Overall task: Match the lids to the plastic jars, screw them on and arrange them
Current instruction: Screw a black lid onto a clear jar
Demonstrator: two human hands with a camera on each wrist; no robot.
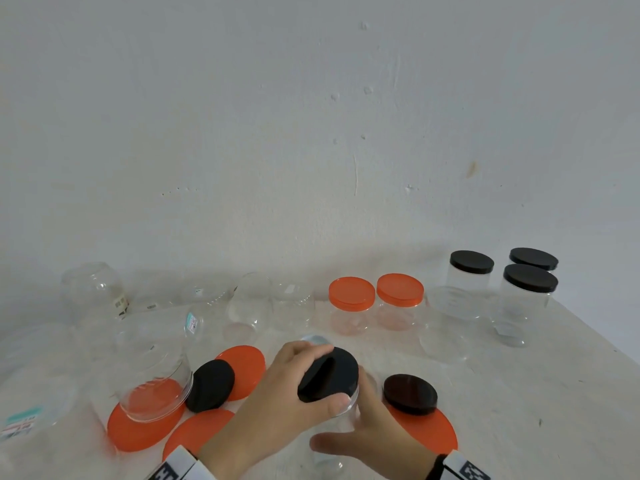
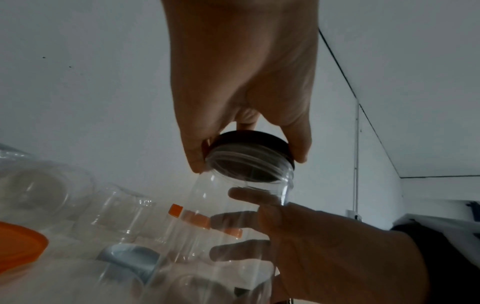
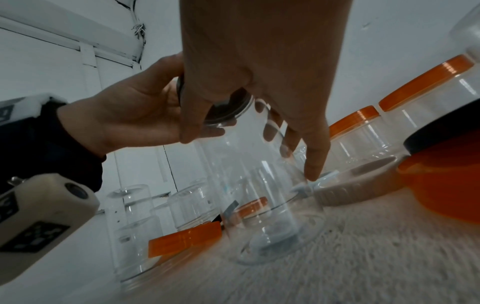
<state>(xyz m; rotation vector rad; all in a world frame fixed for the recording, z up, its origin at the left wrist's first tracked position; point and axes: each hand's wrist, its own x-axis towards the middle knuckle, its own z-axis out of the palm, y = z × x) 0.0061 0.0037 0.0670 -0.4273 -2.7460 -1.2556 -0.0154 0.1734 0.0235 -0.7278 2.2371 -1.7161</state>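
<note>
Both hands engaged: my left hand (image 1: 277, 386) pinched round black plastic lid (image 1: 329, 374) atop upright clear plastic jar (image 2: 233, 222); my right hand (image 1: 374, 438) wrapped jar wall below. Lid tilted against vertical jar axis.

Held lid (image 1: 328, 375): black, on clear jar (image 2: 233, 216). 2 loose black lids (image 1: 210, 385) w/ 4 orange lids (image 1: 429, 432) on off-white desk (image 1: 519, 393). Back row: 2 orange-capped jars (image 1: 351, 293), 3 black-capped jars (image 1: 471, 262), all clear. Wall (image 1: 311, 133) pale grey. Wristbands (image 1: 467, 469): white w/ black pattern.
</note>
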